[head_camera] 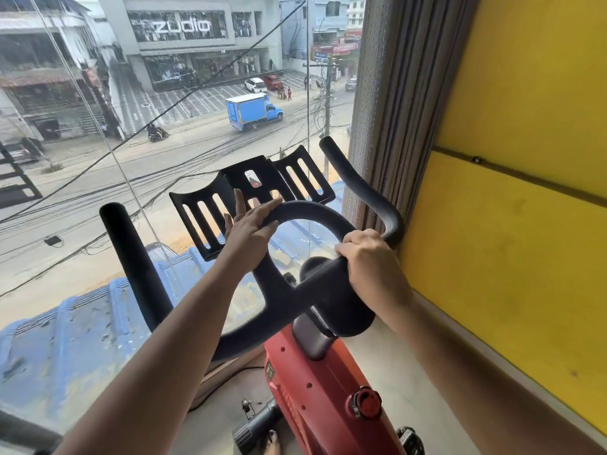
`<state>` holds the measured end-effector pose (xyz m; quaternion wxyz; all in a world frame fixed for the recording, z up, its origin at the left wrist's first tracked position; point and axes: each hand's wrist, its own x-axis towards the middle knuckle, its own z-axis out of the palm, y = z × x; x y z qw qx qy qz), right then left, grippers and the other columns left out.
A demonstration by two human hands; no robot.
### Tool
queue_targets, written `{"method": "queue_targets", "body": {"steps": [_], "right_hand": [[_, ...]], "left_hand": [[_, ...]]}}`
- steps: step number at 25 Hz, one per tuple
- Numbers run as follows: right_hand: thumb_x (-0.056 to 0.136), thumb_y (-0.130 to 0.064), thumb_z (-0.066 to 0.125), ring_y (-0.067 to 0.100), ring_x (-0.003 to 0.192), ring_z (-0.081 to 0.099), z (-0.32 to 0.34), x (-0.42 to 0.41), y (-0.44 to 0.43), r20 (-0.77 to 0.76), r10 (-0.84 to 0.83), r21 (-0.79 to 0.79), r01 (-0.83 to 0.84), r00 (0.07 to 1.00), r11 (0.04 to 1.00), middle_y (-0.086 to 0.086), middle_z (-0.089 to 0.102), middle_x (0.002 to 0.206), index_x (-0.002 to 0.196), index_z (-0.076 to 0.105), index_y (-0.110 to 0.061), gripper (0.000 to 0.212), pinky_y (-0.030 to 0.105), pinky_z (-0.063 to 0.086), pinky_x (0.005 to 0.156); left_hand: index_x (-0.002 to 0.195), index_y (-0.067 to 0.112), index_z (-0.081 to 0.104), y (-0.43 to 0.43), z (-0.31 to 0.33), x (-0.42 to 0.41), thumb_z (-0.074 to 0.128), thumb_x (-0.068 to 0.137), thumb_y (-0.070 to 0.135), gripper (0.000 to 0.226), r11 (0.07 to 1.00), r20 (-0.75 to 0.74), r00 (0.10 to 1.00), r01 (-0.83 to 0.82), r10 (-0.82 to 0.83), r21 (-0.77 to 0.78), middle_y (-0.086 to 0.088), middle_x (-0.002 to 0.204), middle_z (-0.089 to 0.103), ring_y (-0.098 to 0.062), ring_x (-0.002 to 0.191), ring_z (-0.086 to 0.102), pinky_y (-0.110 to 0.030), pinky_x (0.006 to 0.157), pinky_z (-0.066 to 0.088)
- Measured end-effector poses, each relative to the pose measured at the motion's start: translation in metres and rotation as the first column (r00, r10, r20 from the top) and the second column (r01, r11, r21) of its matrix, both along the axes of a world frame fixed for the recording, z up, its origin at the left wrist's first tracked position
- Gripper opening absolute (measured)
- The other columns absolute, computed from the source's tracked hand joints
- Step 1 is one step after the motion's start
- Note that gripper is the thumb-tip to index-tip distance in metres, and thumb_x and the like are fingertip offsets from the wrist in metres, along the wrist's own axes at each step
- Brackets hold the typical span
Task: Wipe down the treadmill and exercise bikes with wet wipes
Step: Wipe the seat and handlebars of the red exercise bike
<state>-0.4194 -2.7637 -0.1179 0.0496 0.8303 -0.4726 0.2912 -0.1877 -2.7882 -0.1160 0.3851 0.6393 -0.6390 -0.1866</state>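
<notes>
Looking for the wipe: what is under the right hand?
The right hand grips the handlebar, fingers curled round it. No wipe shows at its edges, but the palm and fingers cover that part of the bar, so a wipe folded inside cannot be ruled out.

light level: bright, flat daylight, no hard sun
source: window (197, 178) ahead and left; street (203, 142) outside is the brightest zone
backlight: black handlebar (295, 300) near-silhouette, little surface detail
shadows: soft, faint; undersides of forearms darker
glare: pale hazy reflections on glass, upper left washed out
yellow wall (525, 224): evenly lit, saturated
distortion: wide-angle, curtain (387, 110) and wall seams lean at right
focus: left hand (249, 228), right hand (368, 257) sharp; far buildings soft, smeary
</notes>
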Motion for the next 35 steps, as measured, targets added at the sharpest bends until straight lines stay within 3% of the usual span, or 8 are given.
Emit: {"method": "queue_targets", "body": {"steps": [5, 11, 18, 21, 26, 28, 31, 35], "right_hand": [[0.080, 0.009, 0.058, 0.027, 0.097, 0.056, 0.013, 0.016, 0.016, -0.058, 0.210, 0.118, -0.202, 0.976, 0.972, 0.008, 0.068, 0.095, 0.100, 0.074, -0.008, 0.031, 0.038, 0.051, 0.087], [0.090, 0.003, 0.049, 0.023, 0.105, 0.049, 0.019, -0.011, -0.010, -0.043, -0.028, 0.211, 0.037, 0.999, 0.977, 0.007, 0.060, 0.116, 0.115, 0.069, -0.012, 0.036, 0.027, 0.040, 0.095], [0.078, -0.004, 0.069, 0.023, 0.090, 0.059, -0.002, 0.042, 0.061, -0.176, 0.246, -0.019, -0.253, 0.953, 0.967, 0.007, 0.068, 0.092, 0.103, 0.072, -0.008, 0.025, 0.032, 0.054, 0.080], [0.076, 0.002, 0.071, 0.024, 0.095, 0.061, -0.005, 0.024, 0.053, -0.054, 0.313, -0.077, -0.317, 0.948, 0.945, 0.005, 0.069, 0.094, 0.104, 0.072, -0.008, 0.030, 0.035, 0.053, 0.087], [0.090, -0.014, 0.033, 0.029, 0.083, 0.054, -0.004, 0.000, 0.018, 0.132, 0.019, -0.091, -0.007, 0.991, 0.996, 0.005, 0.064, 0.084, 0.094, 0.075, -0.011, 0.042, 0.044, 0.054, 0.076], [0.090, -0.010, 0.044, 0.024, 0.079, 0.053, -0.015, 0.016, 0.037, 0.151, -0.024, -0.117, 0.041, 0.988, 0.992, 0.004, 0.062, 0.082, 0.097, 0.074, -0.012, 0.030, 0.036, 0.056, 0.073], [0.087, -0.010, 0.065, 0.018, 0.086, 0.058, -0.042, 0.049, 0.076, 0.182, 0.155, -0.223, -0.112, 0.971, 0.968, 0.001, 0.066, 0.089, 0.105, 0.071, -0.011, 0.019, 0.027, 0.055, 0.077], [0.093, -0.009, 0.060, 0.015, 0.102, 0.060, -0.062, 0.055, 0.086, -0.059, 0.414, -0.453, -0.394, 0.908, 0.800, -0.001, 0.070, 0.101, 0.117, 0.069, -0.011, 0.026, 0.028, 0.050, 0.091]], "left_hand": [[0.142, 0.040, 0.045, 0.001, 0.001, -0.002, 0.046, 0.096, 0.026, 0.048, 1.000, 0.042, 0.999, -0.018, 0.017, 0.008, 0.002, 0.151, 0.043, -0.011, 0.148, 0.006, -0.040, 0.117, -0.017], [0.144, 0.039, 0.042, 0.000, 0.001, 0.003, 0.037, 0.083, 0.040, 0.061, 1.000, 0.120, 0.993, 0.022, -0.020, -0.018, 0.001, 0.158, 0.033, 0.029, 0.120, -0.024, -0.044, 0.118, -0.016], [0.145, 0.028, 0.045, 0.003, 0.004, 0.005, 0.042, 0.082, 0.034, 0.063, 0.995, 0.023, 0.995, 0.095, -0.095, -0.021, -0.004, 0.154, 0.040, 0.005, 0.140, -0.016, -0.039, 0.118, 0.003], [0.143, 0.026, 0.046, 0.003, 0.005, 0.004, 0.042, 0.081, 0.032, 0.063, 0.996, 0.004, 0.996, 0.090, -0.090, -0.026, -0.004, 0.155, 0.038, 0.006, 0.139, -0.016, -0.041, 0.120, 0.004], [0.140, 0.028, 0.049, 0.004, 0.005, 0.002, 0.042, 0.080, 0.030, 0.061, 0.997, -0.031, 0.997, 0.076, -0.076, -0.022, -0.002, 0.157, 0.033, 0.001, 0.145, -0.015, -0.045, 0.121, 0.004], [0.140, 0.029, 0.049, 0.003, 0.003, 0.004, 0.042, 0.080, 0.030, 0.060, 0.996, -0.038, 0.996, 0.083, -0.084, -0.026, -0.002, 0.155, 0.037, 0.001, 0.145, -0.014, -0.046, 0.121, 0.002], [0.140, 0.028, 0.049, 0.003, 0.003, 0.006, 0.043, 0.080, 0.030, 0.061, 0.996, -0.036, 0.996, 0.085, -0.086, -0.032, -0.003, 0.154, 0.038, 0.003, 0.142, -0.012, -0.045, 0.121, 0.004], [0.131, 0.040, 0.050, 0.004, 0.005, 0.002, 0.043, 0.080, 0.030, 0.052, 0.997, -0.059, 0.996, 0.070, -0.072, -0.030, -0.002, 0.159, 0.027, -0.005, 0.149, -0.009, -0.050, 0.120, 0.009]]}}
